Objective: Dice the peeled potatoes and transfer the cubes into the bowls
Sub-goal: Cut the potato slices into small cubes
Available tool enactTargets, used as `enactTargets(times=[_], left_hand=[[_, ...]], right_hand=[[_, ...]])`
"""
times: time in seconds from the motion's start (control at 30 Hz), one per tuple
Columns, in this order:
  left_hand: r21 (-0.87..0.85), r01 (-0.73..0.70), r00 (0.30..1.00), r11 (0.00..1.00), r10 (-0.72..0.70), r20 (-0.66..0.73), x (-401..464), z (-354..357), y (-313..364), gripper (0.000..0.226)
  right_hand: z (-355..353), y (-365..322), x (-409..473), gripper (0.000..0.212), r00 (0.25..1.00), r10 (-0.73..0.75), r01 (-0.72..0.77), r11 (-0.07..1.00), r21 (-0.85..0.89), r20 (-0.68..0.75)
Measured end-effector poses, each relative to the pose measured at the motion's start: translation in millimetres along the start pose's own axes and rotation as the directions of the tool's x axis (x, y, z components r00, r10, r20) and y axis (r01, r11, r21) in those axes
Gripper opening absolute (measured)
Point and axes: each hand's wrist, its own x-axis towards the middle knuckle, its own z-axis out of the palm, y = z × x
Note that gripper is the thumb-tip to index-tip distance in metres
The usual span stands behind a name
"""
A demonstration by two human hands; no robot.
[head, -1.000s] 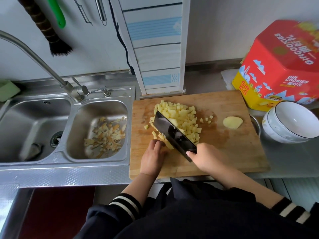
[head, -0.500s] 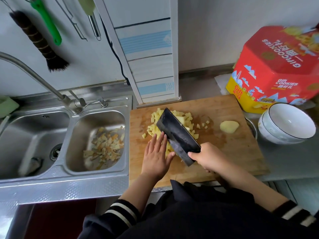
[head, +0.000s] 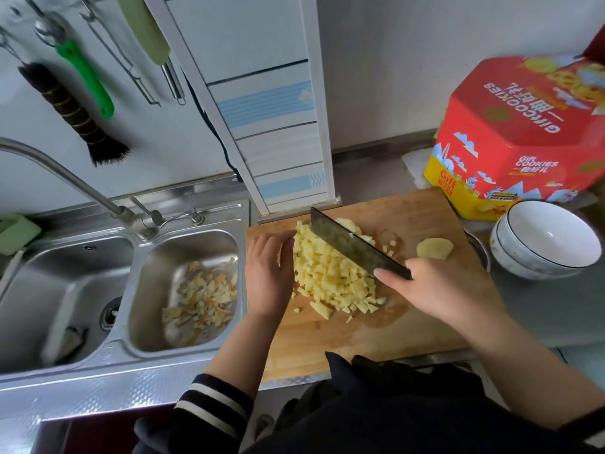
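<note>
A heap of pale yellow potato cubes (head: 330,273) lies on the wooden cutting board (head: 419,326). My right hand (head: 438,286) grips the handle of a dark cleaver (head: 350,244), whose blade stands along the right side of the heap. My left hand (head: 266,273) rests flat against the heap's left side, fingers straight. A peeled potato piece (head: 434,248) sits alone on the board to the right. Stacked white bowls (head: 543,240) stand empty right of the board.
A double steel sink (head: 42,290) sits left of the board, its right basin holding potato peelings (head: 199,296). A red and yellow cookie tin (head: 520,139) stands behind the bowls. Utensils and a brush (head: 72,113) hang on the wall. The tap (head: 68,181) arches over the sink.
The cleaver has swung from the heap's left to its right side. My left hand moved from in front of the heap to its left edge. The view has tilted upward.
</note>
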Motion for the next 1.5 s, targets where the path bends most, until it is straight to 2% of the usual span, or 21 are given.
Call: enactTargets(times=[0.1, 0.2, 0.33, 0.43, 0.5, 0.6, 0.63, 0.7, 0.73, 0.8, 0.93, 1.03, 1.3, 1.5], left_hand=[[-0.044, 0.045, 0.999, 0.998, -0.045, -0.004, 3.7, 0.3, 0.6, 0.016], [-0.088, 0.128, 0.992, 0.988, -0.126, 0.028, 0.7, 3.3, -1.6, 0.014], [-0.097, 0.237, 0.968, 0.967, -0.226, 0.108, -18.8, 9.1, -13.5, 0.011], [-0.007, 0.321, 0.935, 0.947, -0.316, 0.164, -44.8, 18.2, -25.8, 0.011], [0.061, 0.243, 0.957, 0.968, -0.249, 0.147, -52.2, 20.7, -28.1, 0.021], [0.045, -0.048, 0.974, 0.998, 0.036, 0.223, -41.0, 23.2, -6.8, 0.042], [0.025, -0.173, 0.945, 0.985, 0.159, 0.284, -34.4, 27.4, 4.7, 0.048], [-0.007, -0.388, 0.841, 0.922, 0.357, 0.407, -22.2, 44.8, 25.3, 0.058], [-0.012, -0.454, 0.790, 0.891, 0.409, 0.457, -17.4, 55.7, 32.6, 0.060], [-0.017, -0.497, 0.725, 0.868, 0.425, 0.542, -9.3, 75.9, 37.9, 0.060], [-0.030, -0.390, 0.674, 0.920, 0.308, 0.672, -0.4, 91.6, 34.2, 0.054], [-0.034, -0.308, 0.655, 0.951, 0.238, 0.717, 0.2, 93.7, 31.4, 0.049], [-0.024, -0.237, 0.708, 0.971, 0.190, 0.680, -1.2, 91.7, 16.3, 0.026], [0.064, -0.170, 0.738, 0.983, 0.084, 0.670, -1.0, 90.7, 1.6, 0.026]], right_hand=[[-20.9, -4.4, -10.4, 0.060, 0.999, -0.026, 0.019, 0.986, -0.166, -0.044], [-23.4, 2.1, -10.9, 0.055, 0.992, -0.063, 0.034, 0.968, -0.250, -0.108], [-14.3, 14.4, -10.0, 0.053, 0.977, -0.142, 0.095, 0.957, -0.274, -0.158], [-6.5, 20.8, -9.0, 0.053, 0.974, -0.160, 0.112, 0.954, -0.278, -0.159], [0.8, 24.3, -7.5, 0.053, 0.971, -0.165, 0.109, 0.949, -0.294, -0.173], [8.6, 27.4, -5.2, 0.051, 0.967, -0.171, 0.119, 0.958, -0.261, -0.188], [8.4, 26.7, -5.3, 0.050, 0.968, -0.172, 0.123, 0.960, -0.250, -0.185], [7.8, 25.3, -5.2, 0.047, 0.965, -0.186, 0.135, 0.956, -0.259, -0.184], [7.0, 24.1, -5.5, 0.046, 0.964, -0.191, 0.137, 0.953, -0.269, -0.184], [5.2, 22.4, -6.3, 0.044, 0.965, -0.199, 0.144, 0.946, -0.291, -0.171], [0.3, 22.5, -6.9, 0.045, 0.966, -0.223, 0.163, 0.918, -0.363, -0.129], [-0.7, 25.2, -7.5, 0.047, 0.958, -0.252, 0.183, 0.902, -0.391, -0.134], [-0.7, 26.5, -11.1, 0.054, 0.951, -0.266, 0.189, 0.904, -0.385, -0.158], [-12.4, 34.1, -19.4, 0.058, 0.955, -0.240, 0.167, 0.920, -0.355, -0.172]])
